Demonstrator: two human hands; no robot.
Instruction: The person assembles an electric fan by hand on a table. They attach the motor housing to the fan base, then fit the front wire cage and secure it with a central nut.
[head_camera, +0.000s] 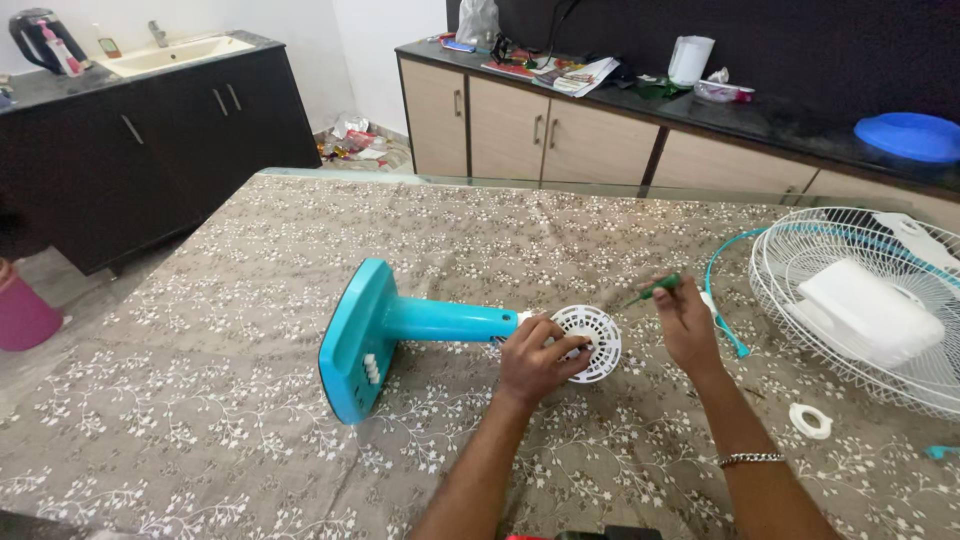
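two hands: both work at the centre of the frame over a patterned table.
left hand (532, 360): fingers curled around a white round vented motor cover (590, 343), gripping its rim.
right hand (688, 322): fingers pinched narrow on a green-handled screwdriver (655, 289), just right of the cover; a metal chain bracelet (750, 459) sits on the wrist.
fan stand (400, 330): smooth teal plastic, lying on its side at centre left, flat base with white buttons, round column ending at the cover.
fan grille (850, 290): white wire dome at the right edge, a blocky white motor housing (860, 310) lying in it, a teal rim ring (722, 290) beside it.
small ring (810, 421): white plastic, lower right, well apart from the hands.
table surface (250, 330): grey-brown cloth with a white floral vine print.
room: dark cabinets and a pale sink (175, 52) upper left; beige cupboards under a black counter (760, 115) upper right, bearing papers and a blue lid (910, 136).
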